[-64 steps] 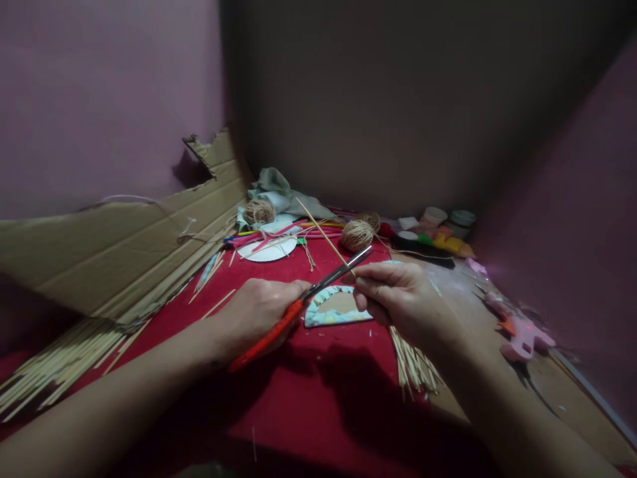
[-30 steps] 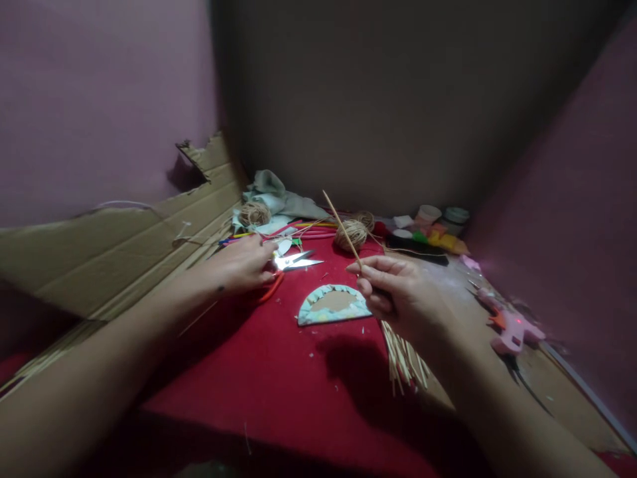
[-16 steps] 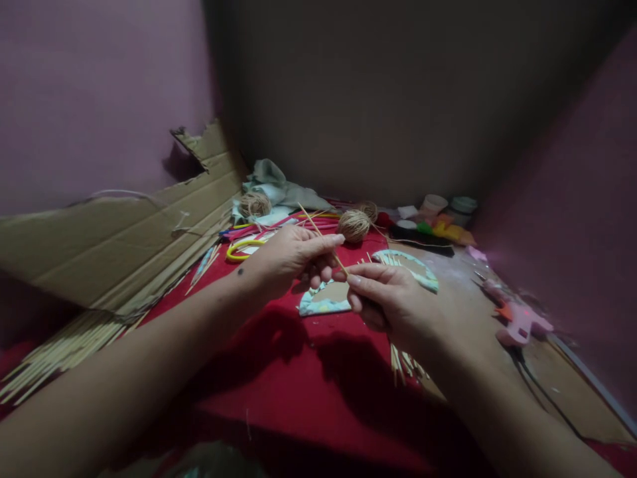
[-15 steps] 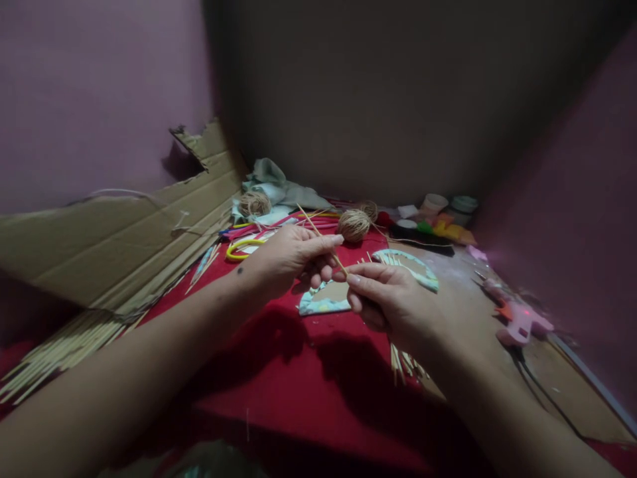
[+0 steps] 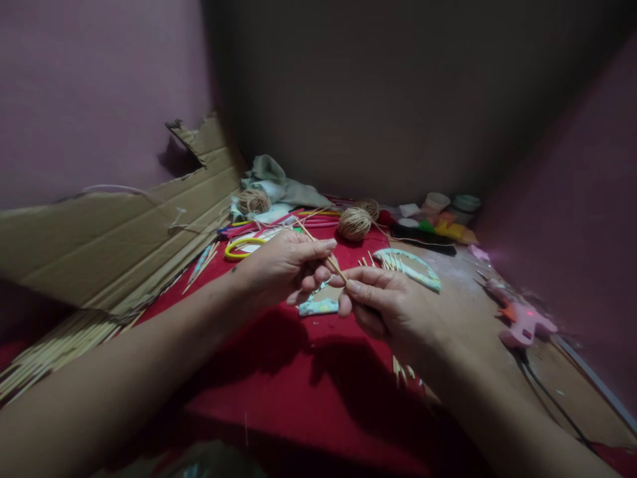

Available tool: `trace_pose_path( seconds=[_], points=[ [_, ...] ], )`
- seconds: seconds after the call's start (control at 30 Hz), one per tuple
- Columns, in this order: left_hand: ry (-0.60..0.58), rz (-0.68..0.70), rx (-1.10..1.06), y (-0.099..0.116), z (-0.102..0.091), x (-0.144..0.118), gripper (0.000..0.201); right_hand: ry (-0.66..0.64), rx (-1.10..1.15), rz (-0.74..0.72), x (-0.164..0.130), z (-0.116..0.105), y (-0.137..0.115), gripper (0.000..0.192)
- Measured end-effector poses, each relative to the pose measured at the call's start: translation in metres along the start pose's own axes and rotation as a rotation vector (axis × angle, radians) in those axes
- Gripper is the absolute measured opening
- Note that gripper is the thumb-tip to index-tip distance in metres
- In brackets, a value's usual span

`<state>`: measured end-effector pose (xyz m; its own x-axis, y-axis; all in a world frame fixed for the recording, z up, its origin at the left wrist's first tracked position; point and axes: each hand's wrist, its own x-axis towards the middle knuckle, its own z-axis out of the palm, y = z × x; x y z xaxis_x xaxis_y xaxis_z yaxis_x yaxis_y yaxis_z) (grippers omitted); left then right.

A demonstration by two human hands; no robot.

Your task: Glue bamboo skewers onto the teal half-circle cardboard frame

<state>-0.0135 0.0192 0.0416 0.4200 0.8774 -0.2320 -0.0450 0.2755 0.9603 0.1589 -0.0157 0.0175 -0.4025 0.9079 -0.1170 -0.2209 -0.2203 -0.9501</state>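
Stick (image 5: 338,269) clamped by left hand (image 5: 283,264), right hand (image 5: 391,297); red cloth (image 5: 249,392) below, purplish walls (image 5: 99,86) either side.

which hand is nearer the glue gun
Right. The right hand is left of the glue gun; the left hand is farther left, with the right hand between.
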Motion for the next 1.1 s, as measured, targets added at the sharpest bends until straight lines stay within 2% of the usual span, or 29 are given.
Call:
trace_pose_path(
  seconds=[0.5,0.57,0.73,0.83,0.97,1.1],
  points=[
    [-0.052,0.062,0.026,-0.001,-0.003,-0.005,0.043,-0.028,0.036,0.025,-0.002,0.004,-0.002,0.015],
    [-0.054,0.138,0.042,-0.002,-0.005,-0.004,0.041,-0.017,-0.001,0.016,-0.002,0.004,-0.004,0.016],
    [-0.003,0.506,0.195,-0.006,-0.013,-0.003,0.018,0.096,-0.199,-0.107,-0.005,0.01,-0.012,0.015],
    [-0.005,0.545,0.213,-0.007,-0.013,-0.005,0.006,0.081,-0.207,-0.116,-0.007,0.013,-0.014,0.015],
    [0.059,0.608,0.246,-0.009,-0.008,-0.008,0.008,0.026,-0.103,-0.035,-0.007,0.014,-0.011,0.015],
    [0.108,0.663,0.214,-0.013,-0.004,-0.008,0.01,0.029,-0.029,-0.025,-0.006,0.014,-0.008,0.015]
  ],
)
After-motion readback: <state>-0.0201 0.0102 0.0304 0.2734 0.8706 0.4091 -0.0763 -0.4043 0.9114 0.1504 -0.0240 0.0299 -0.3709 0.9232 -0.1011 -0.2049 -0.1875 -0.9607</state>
